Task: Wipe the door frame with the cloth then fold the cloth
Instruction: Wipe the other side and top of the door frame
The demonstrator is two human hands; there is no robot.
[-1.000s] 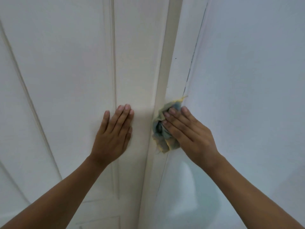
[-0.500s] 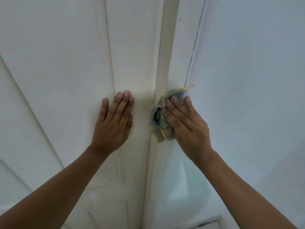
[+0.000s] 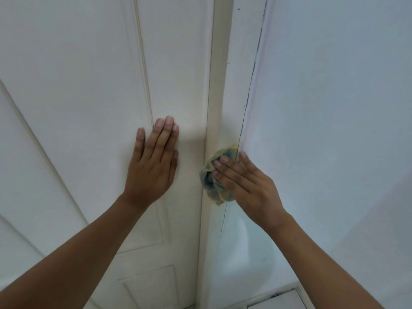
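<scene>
A cream door frame (image 3: 219, 74) runs top to bottom through the middle of the view. My right hand (image 3: 247, 184) presses a crumpled blue and yellow cloth (image 3: 211, 186) against the frame's right face, fingers spread flat over it; most of the cloth is hidden under the fingers. My left hand (image 3: 153, 163) lies flat and open on the white panelled door (image 3: 89, 85), just left of the frame, holding nothing.
A pale blue-white wall (image 3: 334, 108) fills the right side, meeting the frame along a thin dark crack. A strip of tiled floor (image 3: 278, 299) shows at the bottom right.
My right hand slid the cloth along the frame, and the view tilted down so a strip of floor now shows. My left hand stayed flat on the door.
</scene>
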